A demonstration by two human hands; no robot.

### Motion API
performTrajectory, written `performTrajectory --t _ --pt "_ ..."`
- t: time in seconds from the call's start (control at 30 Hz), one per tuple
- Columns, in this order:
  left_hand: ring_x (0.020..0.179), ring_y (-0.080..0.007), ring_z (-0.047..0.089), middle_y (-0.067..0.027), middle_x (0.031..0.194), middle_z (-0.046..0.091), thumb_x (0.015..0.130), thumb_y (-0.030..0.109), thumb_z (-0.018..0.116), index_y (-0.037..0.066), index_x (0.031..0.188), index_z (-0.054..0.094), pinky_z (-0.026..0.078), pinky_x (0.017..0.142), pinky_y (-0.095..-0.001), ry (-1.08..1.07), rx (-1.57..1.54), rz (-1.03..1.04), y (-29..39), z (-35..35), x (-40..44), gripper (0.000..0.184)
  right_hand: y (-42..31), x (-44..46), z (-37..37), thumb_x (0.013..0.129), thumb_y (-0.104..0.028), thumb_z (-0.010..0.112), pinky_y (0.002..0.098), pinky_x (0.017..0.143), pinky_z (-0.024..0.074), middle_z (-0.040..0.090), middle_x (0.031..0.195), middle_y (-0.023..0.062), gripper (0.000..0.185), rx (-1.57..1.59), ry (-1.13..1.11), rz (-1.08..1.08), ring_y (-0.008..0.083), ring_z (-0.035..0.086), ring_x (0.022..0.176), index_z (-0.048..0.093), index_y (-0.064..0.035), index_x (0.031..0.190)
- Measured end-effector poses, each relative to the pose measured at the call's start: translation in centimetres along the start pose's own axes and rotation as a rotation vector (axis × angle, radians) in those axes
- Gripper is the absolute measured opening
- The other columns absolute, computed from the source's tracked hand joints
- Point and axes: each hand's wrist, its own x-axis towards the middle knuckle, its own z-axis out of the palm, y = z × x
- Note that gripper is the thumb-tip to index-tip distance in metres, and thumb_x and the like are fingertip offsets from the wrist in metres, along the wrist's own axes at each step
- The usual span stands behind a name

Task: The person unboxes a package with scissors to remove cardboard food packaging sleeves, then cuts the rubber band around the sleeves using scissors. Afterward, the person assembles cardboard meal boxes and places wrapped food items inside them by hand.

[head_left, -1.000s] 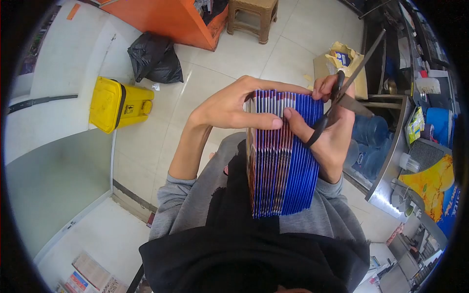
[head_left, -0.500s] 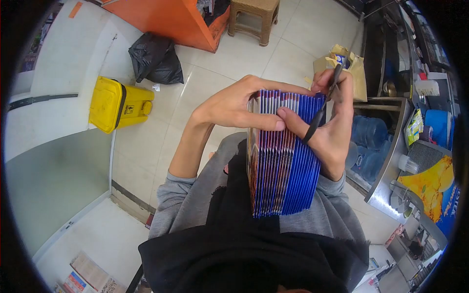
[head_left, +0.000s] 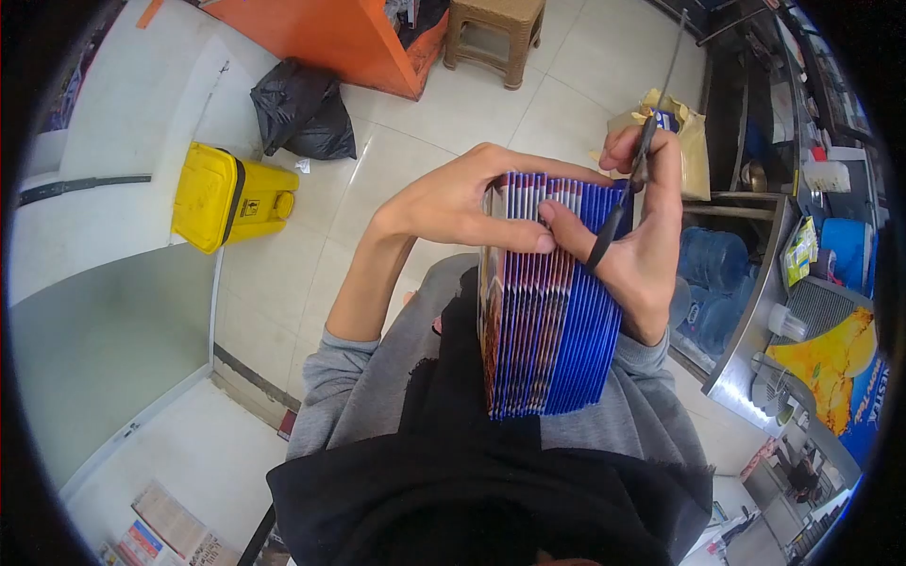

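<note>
The yellow bin (head_left: 203, 203), smooth plastic with rounded corners and a black band, stands with its lid down, so its contents are hidden. Near it a black bag (head_left: 307, 113) of thin, crinkled plastic slumps in a bulging shape; what it holds cannot be seen. A torn-edged cardboard box (head_left: 696, 160) gapes at the top, with something blue and white inside. In the open lower part of a metal cabinet (head_left: 746, 363) lie large bottles (head_left: 713, 259) of translucent blue plastic. The orange cabinet (head_left: 321, 42) has an opening with dark items in it, too unclear to name. Beside it on the glossy tiled floor (head_left: 392, 151) is a brown stool (head_left: 495, 38) with a woven-looking texture.

Above the person's lap, between both hands, is a thick stack (head_left: 557, 311) of thin, shiny pieces set edge-on: maroon and white edges at the left, deep blue at the right. The left hand (head_left: 448, 203) grasps it, thumb across the near face and fingers along the far edge. The right hand (head_left: 651, 250) presses its thumb against the stack while carrying black-handled scissors (head_left: 609, 241), a handle loop around the thumb and the slim metal blade pointing away from the body.
</note>
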Motion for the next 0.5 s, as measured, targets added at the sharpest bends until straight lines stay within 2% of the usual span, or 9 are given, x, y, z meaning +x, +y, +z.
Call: performTrajectory --t 0.03,0.17,0.27,0.33,0.37,0.43,0.47,0.5 --pt "0.101 -0.0164 0.048 -0.0111 0.109 0.055 0.064 0.022 0.077 -0.002 0.118 0.048 0.036 0.090 -0.0291 -0.011 -0.020 -0.011 -0.02 0.40 -0.12 0.066 -0.08 -0.34 -0.16 0.052 -0.015 0.077 0.0327 0.072 0.0397 0.046 0.093 0.0100 0.061 0.016 0.000 0.001 0.0211 0.043 0.082 0.042 -0.0016 0.099" --pt "0.102 -0.0164 0.048 -0.0112 0.109 0.055 0.064 0.023 0.077 -0.002 0.117 0.050 0.036 0.090 -0.0295 0.009 -0.106 -0.060 0.39 0.53 -0.20 0.065 -0.03 -0.12 -0.09 0.052 -0.016 0.078 0.0329 0.075 0.0381 0.045 0.092 0.0098 0.060 0.015 0.010 -0.022 0.0223 0.042 0.084 0.042 -0.0018 0.098" --pt "0.101 -0.0170 0.048 -0.0107 0.108 0.056 0.062 0.023 0.077 -0.001 0.114 0.052 0.036 0.090 -0.0301 0.062 -0.136 -0.071 0.49 0.87 -0.10 0.062 -0.17 -0.21 -0.44 0.052 -0.016 0.078 0.0333 0.076 0.0372 0.045 0.091 0.0098 0.060 -0.033 -0.013 -0.013 0.0232 0.041 0.085 0.042 -0.0020 0.098" --pt "0.101 -0.0185 0.049 -0.0102 0.109 0.056 0.062 0.022 0.076 0.000 0.114 0.053 0.035 0.090 -0.0310 0.010 0.077 0.011 0.05 0.56 0.02 0.061 -0.16 -0.21 -0.46 0.052 -0.016 0.078 0.0334 0.076 0.0373 0.045 0.091 0.0097 0.060 -0.036 -0.019 -0.004 0.0233 0.041 0.085 0.042 -0.0021 0.098" --pt "0.101 -0.0185 0.049 -0.0102 0.109 0.056 0.062 0.022 0.076 0.000 0.114 0.053 0.035 0.090 -0.0310 0.008 0.076 0.011 0.17 0.53 0.01 0.061 -0.13 -0.20 -0.41 0.052 -0.016 0.078 0.0335 0.076 0.0373 0.045 0.091 0.0097 0.060 -0.040 -0.024 0.002 0.0233 0.041 0.085 0.042 -0.0021 0.098" --pt "0.103 -0.0196 0.049 -0.0107 0.111 0.056 0.062 0.020 0.075 0.001 0.117 0.053 0.034 0.092 -0.0312 -0.017 -0.032 -0.124 0.56 0.55 0.04 0.062 -0.16 -0.24 -0.32 0.052 -0.017 0.078 0.0336 0.076 0.0373 0.045 0.091 0.0097 0.060 -0.031 -0.026 0.020 0.0234 0.041 0.085 0.042 -0.0021 0.099" --pt "0.103 -0.0196 0.049 -0.0107 0.111 0.056 0.062 0.020 0.075 0.001 0.117 0.053 0.034 0.092 -0.0312 -0.019 -0.033 -0.125 0.26 0.52 0.07 0.062 -0.16 -0.25 -0.29 0.052 -0.017 0.078 0.0336 0.076 0.0373 0.045 0.091 0.0097 0.060 -0.021 -0.030 0.035 0.0234 0.041 0.085 0.043 -0.0020 0.099" --pt "0.101 -0.0243 0.054 -0.0138 0.110 0.058 0.066 0.026 0.071 0.003 0.118 0.054 0.039 0.092 -0.0357 0.011 0.049 -0.022 -0.18 1.04 0.13 0.059 -0.05 -0.56 -0.65 0.052 -0.017 0.078 0.0336 0.076 0.0373 0.045 0.091 0.0097 0.060 -0.014 -0.035 0.034 0.0234 0.041 0.085 0.043 -0.0020 0.099"
